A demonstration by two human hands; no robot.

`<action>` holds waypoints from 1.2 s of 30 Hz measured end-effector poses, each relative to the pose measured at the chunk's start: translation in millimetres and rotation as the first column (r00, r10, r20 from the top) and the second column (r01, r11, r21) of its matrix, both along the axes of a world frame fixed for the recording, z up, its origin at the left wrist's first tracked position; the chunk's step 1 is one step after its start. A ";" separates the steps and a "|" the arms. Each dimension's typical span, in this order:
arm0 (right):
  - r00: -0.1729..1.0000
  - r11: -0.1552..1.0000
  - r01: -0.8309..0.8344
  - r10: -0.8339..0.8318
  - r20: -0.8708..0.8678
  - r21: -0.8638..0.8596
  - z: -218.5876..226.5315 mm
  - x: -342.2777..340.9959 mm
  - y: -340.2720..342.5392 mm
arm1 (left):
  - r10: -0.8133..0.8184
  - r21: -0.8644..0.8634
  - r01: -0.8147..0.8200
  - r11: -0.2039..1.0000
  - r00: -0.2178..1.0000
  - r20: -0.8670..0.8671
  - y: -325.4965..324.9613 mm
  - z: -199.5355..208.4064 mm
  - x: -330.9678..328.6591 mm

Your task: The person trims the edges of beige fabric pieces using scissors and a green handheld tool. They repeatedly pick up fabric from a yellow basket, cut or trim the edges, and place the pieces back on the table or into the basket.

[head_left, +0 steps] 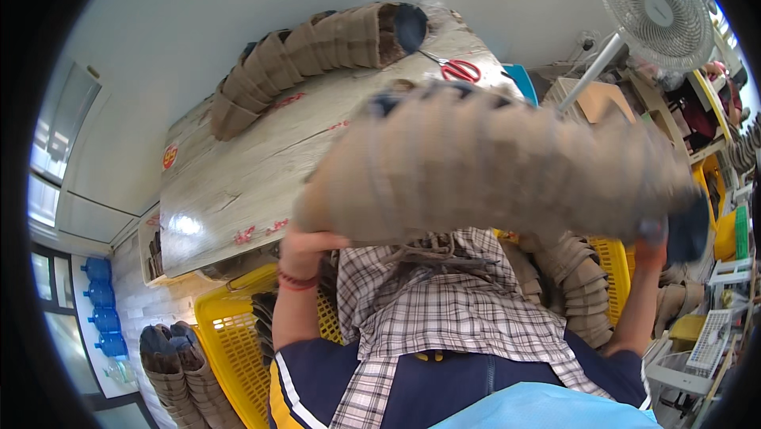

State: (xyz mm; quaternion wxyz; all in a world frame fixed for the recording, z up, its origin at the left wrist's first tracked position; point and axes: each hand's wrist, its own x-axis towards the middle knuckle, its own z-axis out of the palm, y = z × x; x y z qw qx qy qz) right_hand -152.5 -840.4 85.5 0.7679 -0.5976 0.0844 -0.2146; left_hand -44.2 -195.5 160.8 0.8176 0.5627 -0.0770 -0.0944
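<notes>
A long, curved stack of nested tan pieces with dark blue parts [476, 163], which look like shoe uppers, is raised across the front of my body and blurred by motion. My left hand [311, 245] holds its left end from below, with the fingers partly hidden behind it. At the opposite end my right hand [652, 240] grips the stack near a dark blue piece; its fingers are smeared. A similar tan stack [309, 60] lies along the far side of the wood-patterned table [230, 183]. Red-handled scissors [460, 70] rest near that stack's right end.
Yellow plastic baskets stand below the table, one at left [226, 334] and one at right [614, 270]. More tan stacks [178, 373] sit on the floor at left. A white fan [658, 13] rises at far right. Blue water bottles [99, 294] line the left wall.
</notes>
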 end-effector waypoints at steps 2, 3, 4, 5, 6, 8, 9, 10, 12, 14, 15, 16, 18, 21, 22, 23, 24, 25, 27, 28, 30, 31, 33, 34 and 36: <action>0.996 0.980 -0.088 0.090 0.001 -0.178 3.4 105.5 22.0 | 0.246 0.065 -0.252 0.966 0.966 0.080 55.2 -22.7 -19.4; 0.985 0.957 -0.173 0.170 -0.033 -0.231 26.2 154.7 68.9 | 0.360 0.069 -0.366 0.928 0.929 0.089 72.2 -19.0 -27.0; 0.959 0.914 -0.285 0.274 -0.079 -0.288 53.1 185.9 130.6 | 0.402 0.019 -0.406 0.914 0.911 0.097 88.7 -17.6 -29.3; 0.920 0.858 -0.392 0.373 -0.122 -0.332 78.2 208.1 183.1 | 0.441 -0.034 -0.440 0.897 0.891 0.104 103.0 -18.4 -30.1; 0.877 0.808 -0.478 0.460 -0.139 -0.343 96.2 224.2 222.8 | 0.473 -0.090 -0.465 0.881 0.875 0.107 116.4 -21.7 -28.1; 0.737 0.706 -0.666 0.672 -0.069 -0.243 105.4 260.9 287.1 | 0.499 -0.172 -0.481 0.860 0.862 0.090 151.6 -36.0 -26.8; 0.633 0.621 -0.764 0.774 -0.017 -0.174 105.5 274.6 300.9 | 0.510 -0.226 -0.487 0.843 0.859 0.049 158.3 -48.2 -43.0; 0.555 0.545 -0.826 0.831 -0.038 -0.145 95.4 300.6 325.9 | 0.512 -0.269 -0.487 0.831 0.858 0.030 185.5 -62.6 -44.9; 0.435 0.429 -0.900 0.896 -0.094 -0.072 64.0 337.5 346.3 | 0.527 -0.225 -0.524 0.821 0.848 -0.053 234.9 -108.7 -37.9; 0.549 0.557 -0.830 0.826 -0.128 0.031 -8.7 389.6 305.4 | 0.483 -0.216 -0.500 0.838 0.866 -0.128 249.1 -138.4 -4.7; 0.543 0.560 -0.823 0.825 -0.156 0.094 -5.8 386.4 326.8 | 0.517 -0.214 -0.544 0.811 0.838 -0.174 253.7 -144.4 -23.6; 0.520 0.534 -0.792 0.844 -0.133 0.296 -1.0 373.6 331.7 | 0.545 -0.210 -0.584 0.784 0.809 -0.219 259.1 -148.4 -42.9; 0.583 0.594 -0.804 0.795 -0.168 0.024 7.4 370.3 337.9 | 0.545 -0.148 -0.573 0.806 0.816 -0.190 261.6 -139.4 -37.6; 0.727 0.617 -0.683 0.625 -0.284 -0.392 22.0 351.6 339.8 | 0.570 -0.112 -0.589 0.800 0.805 -0.166 259.6 -126.0 -44.6; 0.841 0.613 -0.532 0.460 -0.283 -0.584 22.2 342.9 336.3 | 0.613 -0.088 -0.631 0.771 0.772 -0.170 264.2 -131.1 -48.6; 0.930 0.625 -0.357 0.305 -0.203 -0.694 30.1 317.1 321.7 | 0.660 -0.069 -0.683 0.727 0.723 -0.203 252.5 -135.7 -69.1; 0.944 0.640 -0.097 0.303 0.134 -0.762 11.0 314.6 290.9 | 0.704 -0.011 -0.725 0.688 0.672 -0.229 245.5 -130.8 -60.1; 0.986 0.554 0.044 0.111 0.126 -0.831 6.0 297.7 284.0 | 0.764 0.060 -0.779 0.624 0.593 -0.254 238.4 -122.8 -60.0; 0.971 0.252 0.229 -0.126 0.202 -0.940 -34.4 290.6 237.2 | 0.723 -0.083 -0.732 0.676 0.681 -0.120 222.2 -109.5 -44.5; 0.933 0.027 0.342 -0.129 0.336 -0.939 -65.0 297.0 213.3 | 0.711 -0.089 -0.715 0.694 0.699 -0.079 224.8 -109.4 -36.0; 0.935 0.023 0.317 -0.177 0.308 -0.948 -76.6 291.5 218.6 | 0.693 -0.104 -0.688 0.718 0.721 0.014 230.6 -108.8 -37.8; 0.932 0.013 0.306 -0.208 0.297 -0.952 -76.4 288.6 216.4 | 0.693 -0.026 -0.693 0.721 0.718 0.069 234.2 -109.8 -45.4; 0.942 0.088 -0.075 -0.320 -0.099 -0.993 -60.7 289.2 229.7 | 0.665 0.142 -0.690 0.710 0.723 0.187 248.3 -101.5 -51.8; 0.885 0.139 -0.262 -0.360 -0.295 -0.955 -54.2 288.5 236.7 | 0.680 0.185 -0.717 0.672 0.697 0.229 249.2 -95.6 -55.6; 0.914 0.082 -0.258 -0.303 -0.271 -0.963 -57.1 283.0 226.9 | 0.692 0.252 -0.756 0.604 0.655 0.305 229.3 -64.6 -57.2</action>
